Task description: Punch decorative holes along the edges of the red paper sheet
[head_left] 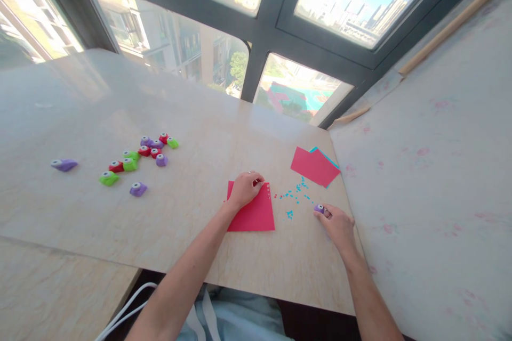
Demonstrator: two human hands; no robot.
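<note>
Red square paper sheet [253, 212] lies on the beige marble surface [200, 133], pressed flat under the left hand [245, 188].
Right hand [338, 225] grasps a small purple punch [319, 208] beside it; keeping the sheet pinned while punching seems wise.

Punches [136, 157] lie left on the table [200, 133] — paper sheet [252, 210] centre, paper stack [315, 166] right.

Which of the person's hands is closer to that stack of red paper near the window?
The right. The right hand rests on the table below the stack of red paper, holding a small purple punch. The left hand lies farther left, on a single red sheet.
</note>
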